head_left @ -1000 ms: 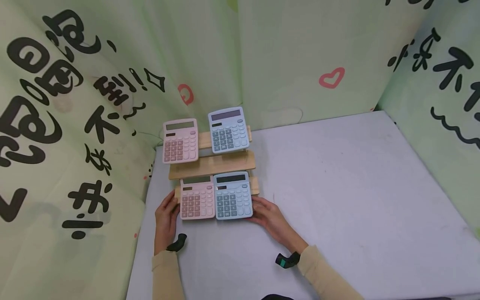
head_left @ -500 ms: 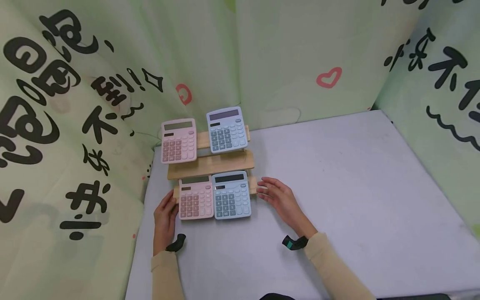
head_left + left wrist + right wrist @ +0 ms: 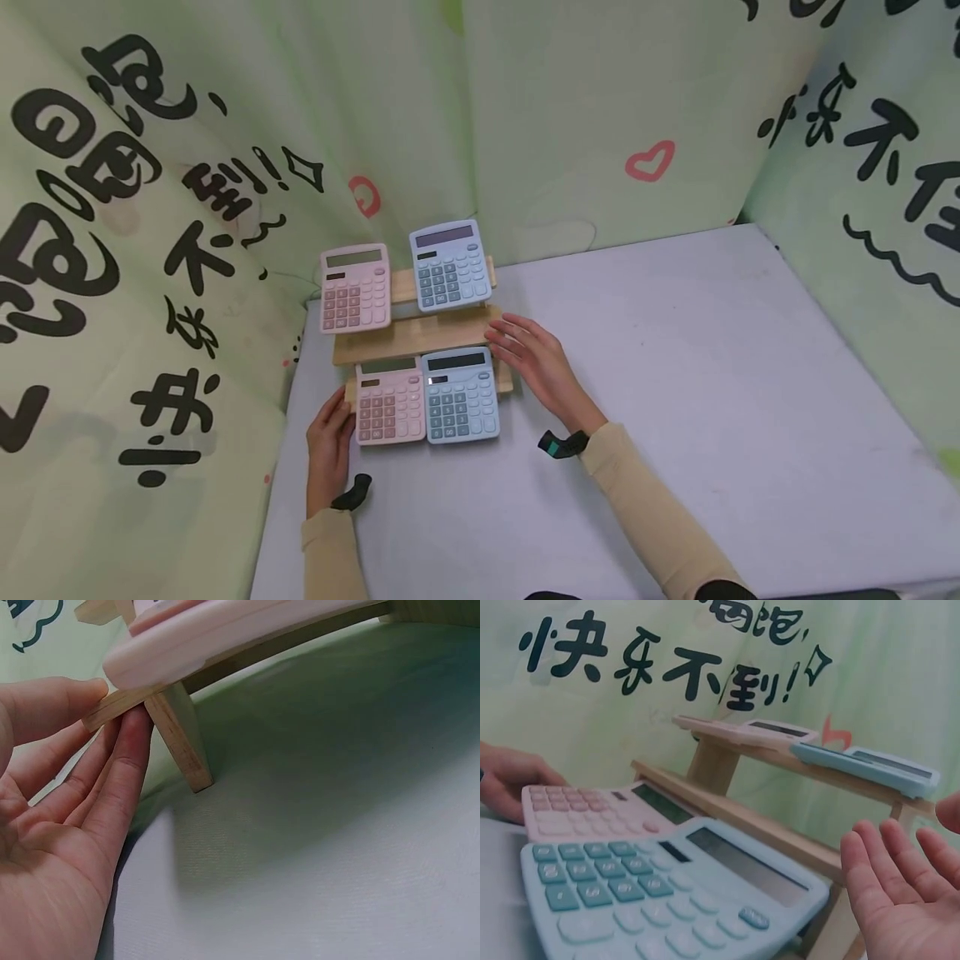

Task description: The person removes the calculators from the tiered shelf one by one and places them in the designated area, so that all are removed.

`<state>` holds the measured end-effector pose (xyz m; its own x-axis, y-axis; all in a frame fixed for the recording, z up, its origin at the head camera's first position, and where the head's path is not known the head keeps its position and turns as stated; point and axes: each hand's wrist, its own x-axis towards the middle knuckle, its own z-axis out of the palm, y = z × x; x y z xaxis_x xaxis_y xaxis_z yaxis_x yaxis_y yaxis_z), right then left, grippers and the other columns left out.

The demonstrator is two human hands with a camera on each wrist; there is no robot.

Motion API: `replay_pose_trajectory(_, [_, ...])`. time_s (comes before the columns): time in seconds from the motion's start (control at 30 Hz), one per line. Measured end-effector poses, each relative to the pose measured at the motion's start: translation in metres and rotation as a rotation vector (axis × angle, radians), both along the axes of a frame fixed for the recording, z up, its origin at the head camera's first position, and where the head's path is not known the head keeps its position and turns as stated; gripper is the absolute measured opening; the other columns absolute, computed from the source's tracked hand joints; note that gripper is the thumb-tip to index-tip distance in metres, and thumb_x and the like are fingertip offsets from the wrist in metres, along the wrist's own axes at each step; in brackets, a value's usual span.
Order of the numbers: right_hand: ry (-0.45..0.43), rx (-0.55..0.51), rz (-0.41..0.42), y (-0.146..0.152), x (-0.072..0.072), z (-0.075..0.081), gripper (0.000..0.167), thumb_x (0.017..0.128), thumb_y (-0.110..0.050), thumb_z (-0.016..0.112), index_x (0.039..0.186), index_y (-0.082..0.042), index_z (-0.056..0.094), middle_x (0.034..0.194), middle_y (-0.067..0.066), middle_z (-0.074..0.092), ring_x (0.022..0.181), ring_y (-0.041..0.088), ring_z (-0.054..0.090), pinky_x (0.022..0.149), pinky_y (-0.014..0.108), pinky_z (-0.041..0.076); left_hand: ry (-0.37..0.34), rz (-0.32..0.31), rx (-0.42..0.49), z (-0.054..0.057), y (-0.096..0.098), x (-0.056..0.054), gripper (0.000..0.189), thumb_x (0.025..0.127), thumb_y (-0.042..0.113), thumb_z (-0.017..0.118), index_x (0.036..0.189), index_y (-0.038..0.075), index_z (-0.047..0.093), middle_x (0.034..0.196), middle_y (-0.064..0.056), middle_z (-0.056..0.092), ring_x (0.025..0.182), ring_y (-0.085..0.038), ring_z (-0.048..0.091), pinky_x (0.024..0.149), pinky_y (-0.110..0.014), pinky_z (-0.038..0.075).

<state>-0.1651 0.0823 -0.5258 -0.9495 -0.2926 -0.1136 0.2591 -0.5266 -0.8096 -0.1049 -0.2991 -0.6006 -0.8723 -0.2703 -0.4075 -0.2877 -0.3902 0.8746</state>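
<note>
A stepped wooden rack [image 3: 408,336] stands on the table with three boards. Its lowest board carries a pink calculator [image 3: 390,402] and, right beside it, a blue calculator [image 3: 461,398]. Another pink calculator [image 3: 356,290] and blue calculator [image 3: 450,267] lean on the top board, while the middle board is bare. My left hand [image 3: 327,450] pinches the lowest board's left end [image 3: 112,709], thumb above and fingers underneath. My right hand [image 3: 542,367], fingers extended and holding nothing, is at the middle board's right end. In the right wrist view its fingertips [image 3: 855,844] overlap that end.
The white-covered table [image 3: 697,375] extends far to the right of the rack. Close behind and to the left hang pale green curtains [image 3: 555,100] with black lettering and red hearts. A dark object [image 3: 551,595] shows at the front edge.
My right hand has left the lowest board's right end, drawn back to the right, then moved up and forward to the middle board's end. My left hand keeps its pinch.
</note>
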Motion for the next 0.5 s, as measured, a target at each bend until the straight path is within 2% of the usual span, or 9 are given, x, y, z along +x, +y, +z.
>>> replay_pose_trajectory(0.23, [-0.052,-0.062,-0.001,-0.013,-0.013,0.012,0.05,0.112,-0.02,0.048,0.159,-0.006,0.036,0.16,0.018,0.046,0.145,0.03,0.053,0.112,0.034,0.051,0.003,0.0,-0.002,-0.004,0.002,0.001,0.051,0.108,0.017,0.057,0.158,0.016,0.046,0.162,-0.004,0.041,0.134,-0.009,0.051,0.102,-0.014,0.051])
replay_pose_trajectory(0.5, [-0.069,-0.113,-0.002,-0.026,-0.028,0.02,0.053,0.113,-0.02,0.046,0.162,-0.009,0.03,0.161,0.018,0.042,0.148,0.033,0.048,0.115,0.039,0.049,-0.002,-0.006,-0.029,-0.001,0.0,0.002,0.051,0.109,0.019,0.057,0.158,0.018,0.046,0.165,-0.004,0.039,0.138,-0.009,0.048,0.102,-0.012,0.05])
